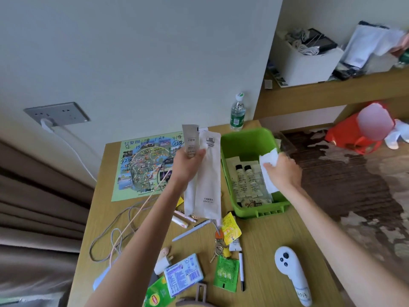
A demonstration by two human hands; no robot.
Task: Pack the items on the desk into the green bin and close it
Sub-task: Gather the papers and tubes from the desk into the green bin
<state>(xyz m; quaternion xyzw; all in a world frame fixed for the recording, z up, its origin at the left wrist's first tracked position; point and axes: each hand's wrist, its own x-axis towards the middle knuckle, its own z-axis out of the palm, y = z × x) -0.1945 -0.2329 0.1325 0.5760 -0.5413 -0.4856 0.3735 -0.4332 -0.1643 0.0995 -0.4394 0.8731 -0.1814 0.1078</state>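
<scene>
At far left we are seeing loose cables [110, 229] trailing over the surface [261, 251], beside an annotated map [141, 165]. The left hand [188, 165] is lifting a grey tube [190, 138] and long white sachets [208, 173] above the surface, its fingers curled round the bundle. We are judging that it is gathering several items so that they travel in one trip. Below it, a pen [191, 230], keys [218, 245] and a tissue pack [183, 273] are lying unpacked. To the right, the green bin [261, 212] is standing open on the surface, with small bottles [242, 182] lying flat inside. The right hand [283, 171] is pinching a white packet [269, 160] over the bin's interior, presumably to lower it in. No lid is showing, so we are placing the closing step far off.
</scene>
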